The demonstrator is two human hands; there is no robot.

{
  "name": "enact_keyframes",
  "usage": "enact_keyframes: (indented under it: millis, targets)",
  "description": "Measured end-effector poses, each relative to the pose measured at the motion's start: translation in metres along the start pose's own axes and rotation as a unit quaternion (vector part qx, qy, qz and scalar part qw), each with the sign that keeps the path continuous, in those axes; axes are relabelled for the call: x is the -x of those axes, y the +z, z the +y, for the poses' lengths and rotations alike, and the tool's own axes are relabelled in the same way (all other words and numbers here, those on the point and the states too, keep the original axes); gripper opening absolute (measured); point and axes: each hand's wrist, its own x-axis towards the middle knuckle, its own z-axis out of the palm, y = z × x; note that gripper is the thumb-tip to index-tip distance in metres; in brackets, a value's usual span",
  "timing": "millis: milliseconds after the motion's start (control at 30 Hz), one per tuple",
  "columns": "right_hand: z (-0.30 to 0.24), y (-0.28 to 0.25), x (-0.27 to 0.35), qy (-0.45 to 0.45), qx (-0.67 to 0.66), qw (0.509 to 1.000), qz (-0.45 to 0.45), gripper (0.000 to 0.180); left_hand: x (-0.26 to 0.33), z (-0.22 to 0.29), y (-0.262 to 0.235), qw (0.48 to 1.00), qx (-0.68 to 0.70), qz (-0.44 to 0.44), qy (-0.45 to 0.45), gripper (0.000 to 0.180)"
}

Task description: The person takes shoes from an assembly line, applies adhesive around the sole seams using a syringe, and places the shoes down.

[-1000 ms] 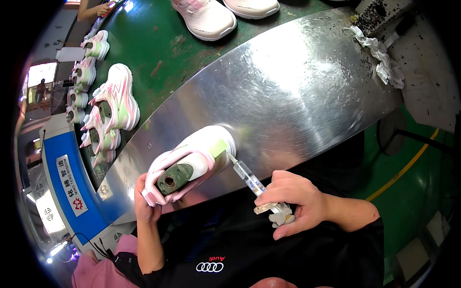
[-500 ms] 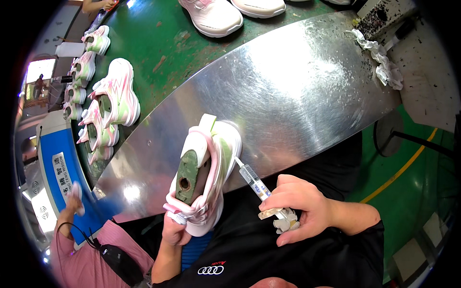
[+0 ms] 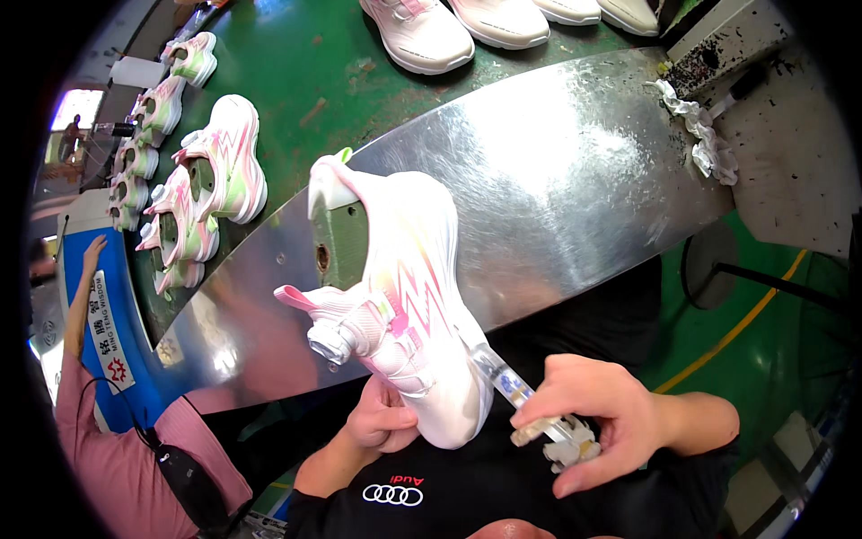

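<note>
My left hand (image 3: 382, 415) is closed on the toe end of a white and pink sneaker (image 3: 422, 234), whose outer side faces up. A green shoe last (image 3: 348, 242) with a round hole fills the shoe's opening. In my right hand (image 3: 606, 418) is a clear syringe (image 3: 510, 384), fingers curled round its barrel end and thumb behind the plunger. Its tip touches or nearly touches the seam between upper and sole near the toe; the exact contact is hard to make out. Crumpled, yellowish material wraps the syringe's rear end.
Beneath the shoe lies a shiny metal plate (image 3: 575, 189), edging a green conveyor surface (image 3: 305, 54). Several similar sneakers (image 3: 229, 157) line the left, and pale pink shoes (image 3: 422, 40) stand at the back. Crumpled white tissue (image 3: 696, 135) lies at right. A co-worker's pink sleeve (image 3: 76, 395) is at left.
The sneaker has been turned and tilted so its side shows, and lifted closer. The syringe has moved slightly right and down, its tip now by the toe. The co-worker's arm has moved up.
</note>
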Motion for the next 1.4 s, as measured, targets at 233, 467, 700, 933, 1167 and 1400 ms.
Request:
enact_keyframes:
  millis: [233,467,700,933,1167,1400]
  targets:
    - [-0.036,-0.005,0.026,0.032,0.015,0.999,-0.033,0.056,-0.026,-0.004,0.014,0.990,0.067,-0.084,-0.086,0.073]
    - [-0.056,0.002,0.053,0.002,0.077,0.997,0.031,0.057,-0.066,-0.011,0.034,0.980,0.060,-0.152,-0.117,0.067]
    - [-0.060,0.003,0.068,-0.035,0.157,0.984,0.076,0.058,-0.093,-0.016,0.047,0.964,0.105,-0.216,-0.112,0.068]
    - [-0.057,0.007,0.065,-0.066,0.221,0.967,0.103,0.053,-0.107,-0.012,0.065,0.958,0.118,-0.256,-0.054,0.066]
    - [-0.049,0.015,0.060,-0.086,0.343,0.930,0.097,0.053,-0.107,-0.007,0.075,0.954,0.172,-0.237,-0.061,0.067]
    - [-0.039,0.020,0.051,-0.110,0.490,0.859,0.101,0.047,-0.114,-0.009,0.067,0.940,0.188,-0.274,-0.081,0.042]
